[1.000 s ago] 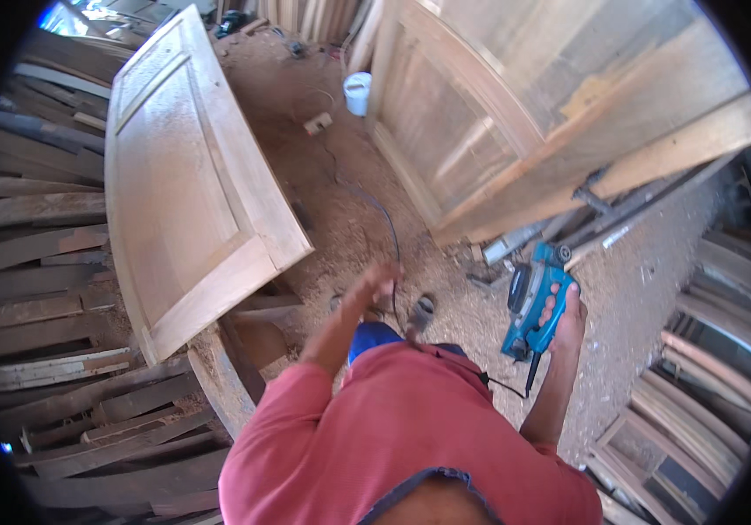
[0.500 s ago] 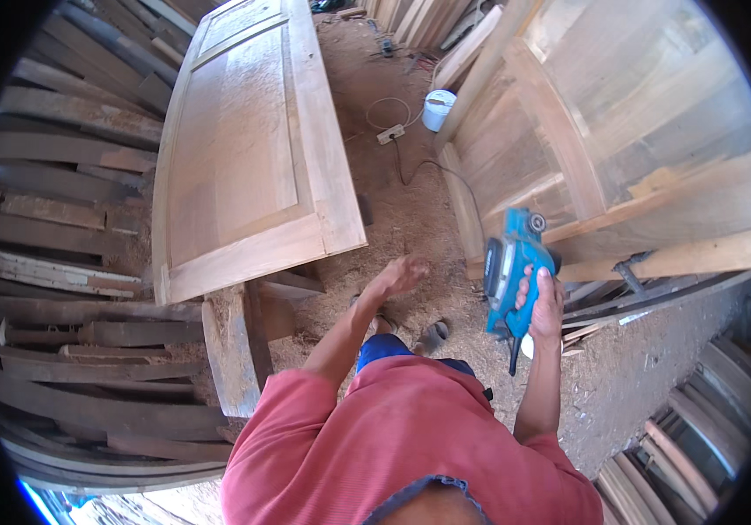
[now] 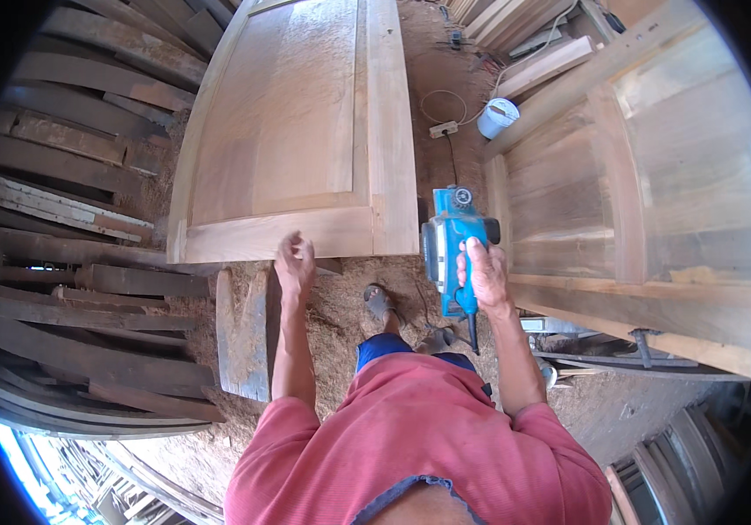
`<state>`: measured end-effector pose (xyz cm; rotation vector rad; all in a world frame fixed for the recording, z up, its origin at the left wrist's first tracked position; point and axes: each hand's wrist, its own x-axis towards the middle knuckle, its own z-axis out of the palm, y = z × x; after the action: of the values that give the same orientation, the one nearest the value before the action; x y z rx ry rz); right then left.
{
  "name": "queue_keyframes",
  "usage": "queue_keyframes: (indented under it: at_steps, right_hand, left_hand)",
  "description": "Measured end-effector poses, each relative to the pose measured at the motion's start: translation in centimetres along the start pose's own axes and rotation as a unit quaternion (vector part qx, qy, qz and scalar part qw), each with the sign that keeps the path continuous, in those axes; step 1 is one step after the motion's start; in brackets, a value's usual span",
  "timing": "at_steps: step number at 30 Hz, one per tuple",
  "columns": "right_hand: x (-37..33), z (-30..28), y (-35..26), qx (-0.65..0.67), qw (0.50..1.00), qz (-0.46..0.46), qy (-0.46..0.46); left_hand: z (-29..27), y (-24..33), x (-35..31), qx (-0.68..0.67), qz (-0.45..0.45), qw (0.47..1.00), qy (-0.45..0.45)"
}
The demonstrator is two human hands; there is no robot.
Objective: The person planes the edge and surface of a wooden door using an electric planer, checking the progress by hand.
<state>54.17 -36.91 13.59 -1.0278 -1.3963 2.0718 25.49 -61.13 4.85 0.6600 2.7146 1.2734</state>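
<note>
My right hand [image 3: 486, 273] is wrapped round the handle of a blue electric hand planer [image 3: 456, 238]. The planer is held up in the air to the right of a wooden panel door [image 3: 284, 236], with its cord hanging from the handle end. My left hand [image 3: 295, 261] is over the near end rail of that door, its fingers loosely bent and apart, a little blurred, with nothing in them. Whether the fingertips touch the wood, I cannot tell. The door lies flat, and a thick wooden block [image 3: 247, 337] stands under its near end.
Another panel door [image 3: 625, 188] leans on its side at the right, with a clamp [image 3: 644, 346] by its lower edge. A white bucket [image 3: 499, 116] and a power strip [image 3: 444, 129] stand on the shavings-covered floor. Stacked boards [image 3: 104, 280] line the left side.
My body has turned toward the flat door. The planer has come leftward, nearer the door's corner, and my left hand has moved from above the floor to the door's near end.
</note>
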Motion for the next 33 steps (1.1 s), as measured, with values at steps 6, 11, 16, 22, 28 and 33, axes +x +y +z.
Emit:
queue_keyframes:
  at_steps: [6, 11, 16, 22, 28, 33]
  right_hand:
    - [3.7, 7.3, 1.4, -0.054, 0.996, -0.016, -0.068]
    - [4.6, 9.4, 2.9, -0.113, 0.990, -0.025, -0.081]
    - [5.0, 11.0, 3.0, -0.136, 0.987, -0.016, -0.079]
    - [8.1, 13.2, 2.5, -0.154, 0.987, -0.006, -0.049]
    - [13.3, 15.2, 0.9, -0.158, 0.987, 0.000, -0.022]
    - [18.1, 16.3, 0.0, -0.153, 0.988, 0.010, -0.002]
  left_hand:
    - [2.6, -8.1, 7.1, 0.181, 0.081, 0.977, 0.077]
    - [5.2, -6.1, 6.1, 0.234, 0.140, 0.954, 0.125]
    - [4.4, -5.6, 6.0, 0.223, 0.103, 0.966, 0.082]
    - [4.0, -4.7, 6.1, 0.228, 0.060, 0.969, 0.070]
    - [3.8, -4.3, 6.0, 0.197, 0.056, 0.977, 0.059]
    - [4.0, -4.8, 6.1, 0.195, 0.050, 0.978, 0.047]
